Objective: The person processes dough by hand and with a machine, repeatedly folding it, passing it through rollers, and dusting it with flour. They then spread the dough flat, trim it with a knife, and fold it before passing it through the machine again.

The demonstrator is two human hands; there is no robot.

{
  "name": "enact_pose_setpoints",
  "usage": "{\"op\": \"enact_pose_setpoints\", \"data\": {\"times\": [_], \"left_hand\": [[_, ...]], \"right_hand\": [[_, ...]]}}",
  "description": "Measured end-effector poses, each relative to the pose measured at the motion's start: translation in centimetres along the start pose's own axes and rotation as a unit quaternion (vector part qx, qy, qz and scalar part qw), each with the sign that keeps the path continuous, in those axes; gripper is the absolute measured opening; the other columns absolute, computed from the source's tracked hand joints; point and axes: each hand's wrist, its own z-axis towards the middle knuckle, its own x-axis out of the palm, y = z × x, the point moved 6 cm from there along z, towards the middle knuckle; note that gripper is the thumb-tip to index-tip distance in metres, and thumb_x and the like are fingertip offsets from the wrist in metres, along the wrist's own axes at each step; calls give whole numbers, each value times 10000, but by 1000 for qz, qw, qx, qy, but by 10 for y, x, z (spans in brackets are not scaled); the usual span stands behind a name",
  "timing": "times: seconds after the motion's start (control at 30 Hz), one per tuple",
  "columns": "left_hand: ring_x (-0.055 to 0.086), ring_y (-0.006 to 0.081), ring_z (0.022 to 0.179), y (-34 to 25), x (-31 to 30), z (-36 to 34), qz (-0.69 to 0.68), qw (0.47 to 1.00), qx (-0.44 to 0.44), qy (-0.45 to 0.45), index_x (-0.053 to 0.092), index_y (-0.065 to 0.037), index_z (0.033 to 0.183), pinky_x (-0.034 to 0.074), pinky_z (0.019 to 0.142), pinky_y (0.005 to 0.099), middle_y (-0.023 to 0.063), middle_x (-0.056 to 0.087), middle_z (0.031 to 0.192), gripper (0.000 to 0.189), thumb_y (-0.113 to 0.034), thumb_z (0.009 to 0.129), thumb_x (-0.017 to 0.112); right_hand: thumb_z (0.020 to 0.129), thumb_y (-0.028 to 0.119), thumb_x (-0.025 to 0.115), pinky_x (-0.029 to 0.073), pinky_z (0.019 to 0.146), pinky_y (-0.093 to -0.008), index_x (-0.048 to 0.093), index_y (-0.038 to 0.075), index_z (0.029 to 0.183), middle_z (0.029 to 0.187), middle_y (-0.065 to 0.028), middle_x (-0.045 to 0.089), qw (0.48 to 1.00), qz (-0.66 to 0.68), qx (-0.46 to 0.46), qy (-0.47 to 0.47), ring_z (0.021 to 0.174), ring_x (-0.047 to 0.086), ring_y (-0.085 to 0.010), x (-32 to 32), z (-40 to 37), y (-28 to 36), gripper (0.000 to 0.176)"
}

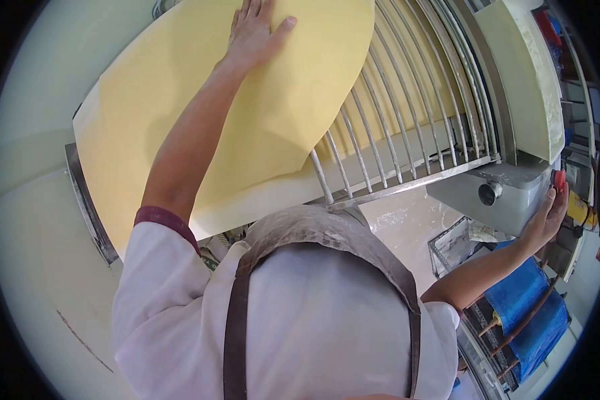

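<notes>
My left hand (257, 33) lies flat on a large, smooth yellow dough sheet (273, 107), fingers stretched out and thumb apart. The sheet spreads over the bed of a dough sheeter, and its right edge reaches onto a metal bar guard (387, 120). More yellow dough shows beneath the bars. At the far right, my right hand (547, 217) has its fingertips around a red knob (559, 179) on the side of the machine's grey housing (470, 197).
A pale machine cover (517, 73) rises beyond the guard. Below my right arm, blue cloth (530, 300) hangs over wooden rods on a rack. My floury brown apron (313, 223) is close to the machine's front edge. A pale wall (33, 220) stands on the left.
</notes>
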Motion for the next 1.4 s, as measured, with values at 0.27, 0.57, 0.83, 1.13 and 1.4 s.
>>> {"op": "enact_pose_setpoints", "data": {"times": [0.27, 0.57, 0.83, 1.13, 1.4], "left_hand": [[102, 404, 1420, 1, -1, -22, -40, 997, -62, 11, 171, -21, 1476, 105, 1146, 492, 259, 114, 1527, 846, -562, 890, 453], [108, 381, 1426, 33, 11, -59, -144, 978, -150, 2, 182, -75, 1489, 81, 1143, 504, 254, 144, 1523, 720, -495, 940, 383], [127, 335, 1433, 92, -44, -141, 148, 971, -168, 85, 244, -128, 1483, 85, 1145, 498, 223, 169, 1529, 655, -463, 941, 398], [137, 323, 1432, 196, -131, -227, 122, 970, -188, 95, 268, -144, 1480, 91, 1145, 492, 189, 169, 1538, 638, -453, 942, 417], [147, 329, 1430, 295, -202, -312, 152, 967, -178, 97, 245, -137, 1485, 96, 1144, 493, 193, 164, 1538, 630, -442, 953, 391]], "right_hand": [[962, 166, 531, 352, 1030, -314, 454, -37, 1331, 1307, -148, 528, 1000, -7, 2, -10, 1193, 499, -202, 1, 0, 7, 428], [963, 155, 532, 354, 1022, -312, 452, -51, 1324, 1289, -153, 533, 1000, -15, 1, -20, 1188, 503, -214, -1, -2, 13, 424], [966, 157, 525, 362, 1004, -299, 445, -24, 1341, 1289, -142, 528, 1000, -3, -12, 2, 1171, 505, -199, 0, -1, 10, 424], [984, 238, 497, 398, 986, -337, 399, 39, 1401, 1357, -147, 492, 996, -78, -41, 18, 1188, 509, -235, -3, 1, -3, 472], [993, 221, 441, 375, 1013, -357, 436, 25, 1370, 1334, -161, 522, 970, -219, -97, 45, 1211, 505, -247, -6, 18, -21, 424]]}}
